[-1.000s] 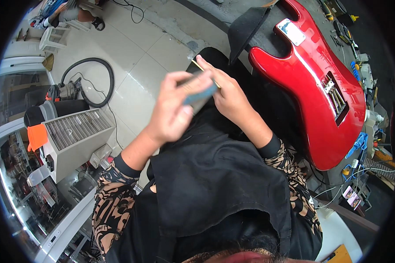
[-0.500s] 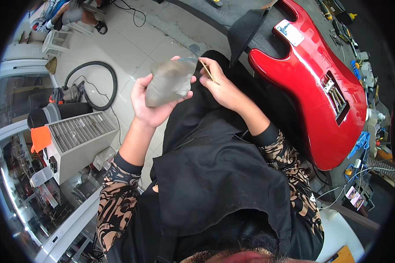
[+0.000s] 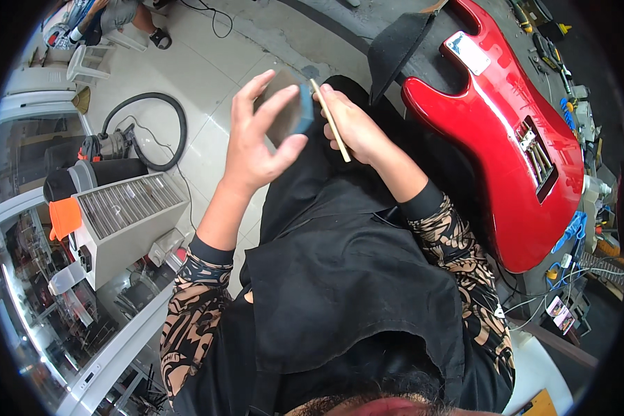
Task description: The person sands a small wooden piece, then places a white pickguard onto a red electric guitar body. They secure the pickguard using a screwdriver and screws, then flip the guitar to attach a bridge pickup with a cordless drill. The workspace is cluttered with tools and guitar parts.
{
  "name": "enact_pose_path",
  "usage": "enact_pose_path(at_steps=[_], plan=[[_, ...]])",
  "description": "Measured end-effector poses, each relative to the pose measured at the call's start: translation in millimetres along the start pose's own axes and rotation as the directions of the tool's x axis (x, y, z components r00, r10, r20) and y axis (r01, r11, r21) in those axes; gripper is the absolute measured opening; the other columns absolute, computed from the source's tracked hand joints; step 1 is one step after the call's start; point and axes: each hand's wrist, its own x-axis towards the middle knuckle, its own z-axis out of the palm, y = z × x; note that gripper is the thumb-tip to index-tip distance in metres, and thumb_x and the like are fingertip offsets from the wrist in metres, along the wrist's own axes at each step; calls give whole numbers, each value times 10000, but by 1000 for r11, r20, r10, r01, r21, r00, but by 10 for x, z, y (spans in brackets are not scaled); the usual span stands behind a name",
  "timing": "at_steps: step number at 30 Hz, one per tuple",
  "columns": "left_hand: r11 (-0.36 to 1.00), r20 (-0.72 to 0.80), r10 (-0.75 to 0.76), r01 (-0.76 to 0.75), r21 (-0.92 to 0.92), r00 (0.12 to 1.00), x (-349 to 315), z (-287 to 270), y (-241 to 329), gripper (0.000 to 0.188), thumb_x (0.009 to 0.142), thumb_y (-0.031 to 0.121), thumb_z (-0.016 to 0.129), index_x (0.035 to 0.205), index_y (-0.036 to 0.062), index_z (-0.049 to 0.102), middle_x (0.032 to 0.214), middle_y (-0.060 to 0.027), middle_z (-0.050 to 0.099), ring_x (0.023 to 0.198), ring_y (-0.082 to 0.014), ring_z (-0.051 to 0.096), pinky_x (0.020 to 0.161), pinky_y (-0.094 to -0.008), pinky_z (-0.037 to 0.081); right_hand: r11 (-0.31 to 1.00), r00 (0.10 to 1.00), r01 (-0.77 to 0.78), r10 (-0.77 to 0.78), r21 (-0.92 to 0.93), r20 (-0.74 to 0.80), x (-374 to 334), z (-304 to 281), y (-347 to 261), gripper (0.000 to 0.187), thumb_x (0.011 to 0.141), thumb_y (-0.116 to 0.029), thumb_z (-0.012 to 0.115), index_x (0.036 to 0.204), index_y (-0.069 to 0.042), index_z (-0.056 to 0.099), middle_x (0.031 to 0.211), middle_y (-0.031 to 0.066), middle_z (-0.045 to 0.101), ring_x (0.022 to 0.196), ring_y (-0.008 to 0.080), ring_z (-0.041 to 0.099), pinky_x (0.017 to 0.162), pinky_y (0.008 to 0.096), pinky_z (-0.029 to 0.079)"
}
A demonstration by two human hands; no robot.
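My left hand (image 3: 258, 142) is raised over my lap with its fingers around a thin grey sheet (image 3: 286, 114). The sheet stands tilted, a bluish edge on its right side, and parts of it hide behind the fingers; its kind is unclear. To its right, my right hand (image 3: 349, 125) pinches a slim, pale wooden stick (image 3: 333, 125), whose upper end lies close to the sheet. The curled fingers of that hand are partly hidden. A glossy red electric guitar body (image 3: 509, 139) lies on the bench to the right, its back cavity with springs facing up.
A black cloth piece (image 3: 402, 52) hangs at the bench's edge beside the guitar. Tools and cables crowd the far right. On the left stand a grey slotted box (image 3: 128, 218), a vacuum hose (image 3: 180, 132) and a glass case (image 3: 41, 298). Another person (image 3: 118, 17) sits at upper left.
My left hand has turned over, its back now showing, and the sheet has tilted from facing me to nearly edge-on. The stick now shows more of its length in my right hand.
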Motion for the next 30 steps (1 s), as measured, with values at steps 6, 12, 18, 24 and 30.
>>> enact_pose_path(at_steps=[6, 12, 18, 24, 30], plan=[[949, 106, 148, -172, 266, 983, 62, 52, 236, 691, 725, 392, 875, 1376, 197, 747, 1545, -135, 550, 1334, -413, 502, 1137, -522, 426, 969, 988, 115, -135, 220, 80, -101, 102, -5, 672, 1165, -534, 452, 1469, 59, 535, 1274, 155, 679, 1146, 189, 672, 967, 319, 560], [942, 224, 131, -191, 275, 966, 93, -37, 191, 766, 644, 298, 862, 1398, 228, 747, 1569, -109, 575, 1352, -401, 505, 1137, -537, 428, 978, 987, -135, 118, 157, 111, -169, -4, -98, 591, 1148, -545, 474, 1350, -3, 595, 1172, 120, 697, 1046, 187, 699, 866, 336, 594], [966, 280, 217, -246, 73, 935, -96, 99, 491, 679, 663, 302, 830, 1336, 241, 768, 1540, -41, 602, 1317, -388, 514, 1111, -529, 425, 931, 994, -102, 108, 351, 3, 59, 25, 77, 637, 1112, -628, 503, 1292, -26, 607, 853, 58, 636, 637, 128, 604, 484, 313, 491], [966, 288, 186, -228, 119, 939, -91, 81, 424, 738, 649, 300, 798, 1383, 236, 757, 1553, -87, 604, 1329, -405, 504, 1149, -534, 413, 958, 979, -135, 90, 253, 182, -42, -70, 86, 537, 1137, -574, 487, 1218, -73, 659, 1043, 73, 699, 878, 154, 682, 670, 357, 591], [950, 222, 189, -235, 206, 957, 2, 57, 279, 715, 660, 318, 787, 1369, 228, 764, 1549, -81, 611, 1329, -391, 517, 1144, -531, 403, 947, 968, -172, 111, 271, 226, -110, -103, 8, 404, 1158, -437, 503, 1164, -80, 692, 1085, 57, 705, 924, 156, 706, 780, 348, 605]])
